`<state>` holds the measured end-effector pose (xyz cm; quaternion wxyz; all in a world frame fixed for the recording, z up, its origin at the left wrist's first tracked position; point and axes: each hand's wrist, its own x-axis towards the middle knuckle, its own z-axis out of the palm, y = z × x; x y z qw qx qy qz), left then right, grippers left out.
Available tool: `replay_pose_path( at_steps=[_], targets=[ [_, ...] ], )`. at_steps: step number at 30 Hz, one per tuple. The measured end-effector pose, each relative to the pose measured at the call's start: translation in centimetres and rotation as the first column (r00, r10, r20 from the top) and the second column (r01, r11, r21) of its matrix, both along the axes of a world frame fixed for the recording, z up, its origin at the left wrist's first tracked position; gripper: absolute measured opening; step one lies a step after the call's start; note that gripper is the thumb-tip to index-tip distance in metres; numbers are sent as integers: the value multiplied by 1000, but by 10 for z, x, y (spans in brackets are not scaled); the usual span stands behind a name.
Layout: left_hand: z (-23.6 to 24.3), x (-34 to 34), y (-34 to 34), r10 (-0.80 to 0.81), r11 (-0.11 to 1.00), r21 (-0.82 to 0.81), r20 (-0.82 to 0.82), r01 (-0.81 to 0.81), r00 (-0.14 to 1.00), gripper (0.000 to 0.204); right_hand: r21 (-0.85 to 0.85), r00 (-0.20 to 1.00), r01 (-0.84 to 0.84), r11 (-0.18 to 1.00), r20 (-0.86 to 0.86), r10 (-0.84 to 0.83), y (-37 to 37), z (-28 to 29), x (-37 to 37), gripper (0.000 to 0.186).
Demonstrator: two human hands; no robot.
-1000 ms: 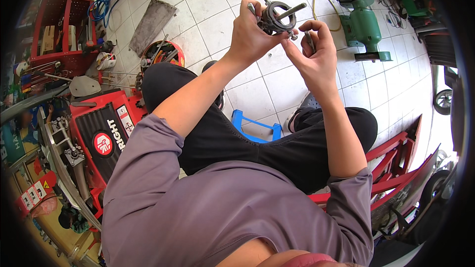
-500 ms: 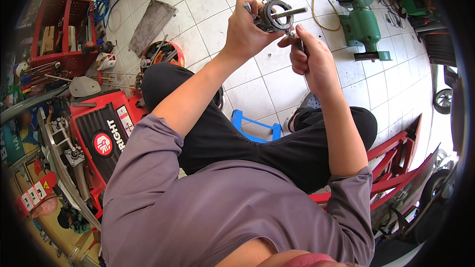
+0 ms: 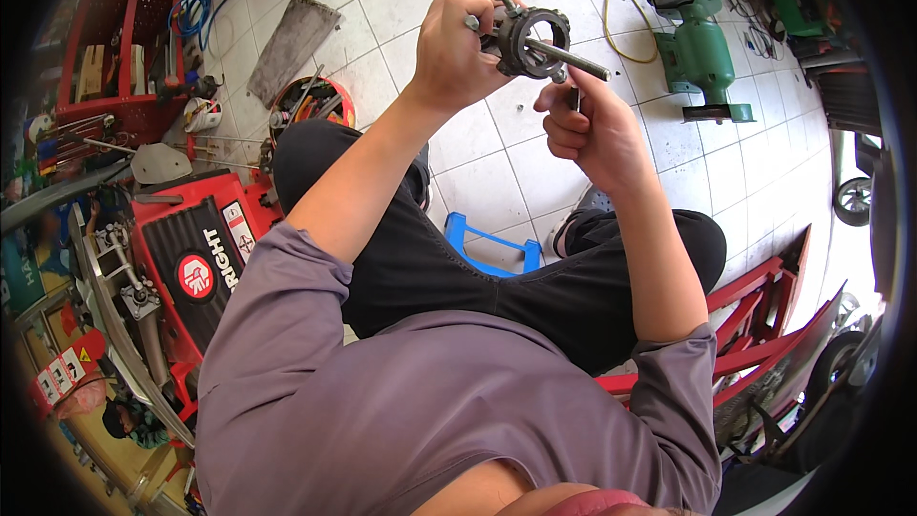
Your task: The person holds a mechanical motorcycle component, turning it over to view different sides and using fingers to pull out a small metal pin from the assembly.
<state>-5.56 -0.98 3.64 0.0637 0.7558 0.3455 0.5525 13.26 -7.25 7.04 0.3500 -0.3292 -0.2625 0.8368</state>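
My left hand [image 3: 457,46] is closed around a dark metal ring [image 3: 509,46] with an open centre and bolts set around its rim. A long metal rod [image 3: 587,64] slants across the ring's opening, its end sticking out to the right. Close below the ring is my right hand [image 3: 597,129], its fingers curled around a small dark tool [image 3: 573,98] that shows only in part. The right index finger reaches up to a bolt [image 3: 559,77] at the ring's lower edge. What kind of tool it is, I cannot tell.
A green bench grinder [image 3: 702,53] stands on the tiled floor at right. Beyond my left knee are a red bucket [image 3: 346,105] of tools and a flat grey plate [image 3: 291,50]. A blue stool [image 3: 458,234] is between my legs; a red machine [image 3: 162,229] stands at left.
My left hand has shifted slightly left and turned the ring, so the rod now points down and to the right. My right hand has dropped a little, its index finger now straighter.
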Motion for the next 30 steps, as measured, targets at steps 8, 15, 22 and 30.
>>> replay_pose_path(
  at_steps=[8, 15, 22, 30],
  targets=[
    [8, -1, -2, 41, 999, 26, -109, -38, 993, 71, -74, 992, 79, 994, -91, -85, -1, 13, -3, 30],
    [6, -1, 1, 24, 999, 44, -117, -19, 993, 71, 74, 998, 24, 997, 64, -29, 1, 10, 1, 35],
    [4, 0, 2, 44, 998, 47, -111, -39, 993, 72, -17, 992, 72, 997, -104, -74, 0, 16, 1, 27],
    [6, -1, 1, 15, 999, 31, -131, -11, 991, 71, 104, 996, 79, 991, 44, -84, 2, 4, 1, 24]
  ],
)
